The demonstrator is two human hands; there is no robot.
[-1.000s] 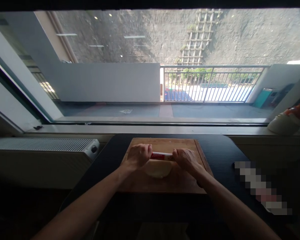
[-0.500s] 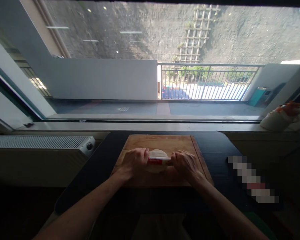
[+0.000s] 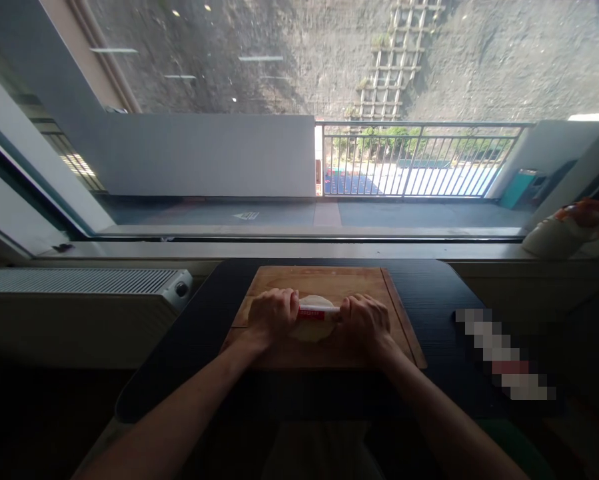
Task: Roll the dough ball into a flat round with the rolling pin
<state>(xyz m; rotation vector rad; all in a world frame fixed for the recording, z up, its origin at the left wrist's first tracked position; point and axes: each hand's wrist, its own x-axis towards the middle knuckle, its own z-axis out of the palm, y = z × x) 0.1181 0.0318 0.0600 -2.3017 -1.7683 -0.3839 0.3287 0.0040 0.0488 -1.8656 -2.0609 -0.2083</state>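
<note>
A rolling pin (image 3: 318, 313) with a red and white label lies across a flat, pale round of dough (image 3: 312, 332). My left hand (image 3: 274, 313) is wrapped round the pin's left end, and my right hand (image 3: 366, 317) grips its right end. Dough shows above and below the pin, between the two hands. Under it all is a wooden cutting board (image 3: 324, 277), with a groove along its right side. My fingers cover both ends of the pin.
The board rests on a dark table (image 3: 419, 287) with rounded corners. A blurred-out item (image 3: 504, 353) lies at the table's right. Behind stands a windowsill (image 3: 299, 251) with a pale pot (image 3: 554, 237) at its right end. A radiator (image 3: 79, 280) is on the left.
Both hands still hold the rolling pin, which stays across the dough, with only a slight shift in the hands. The whole view has moved a little.
</note>
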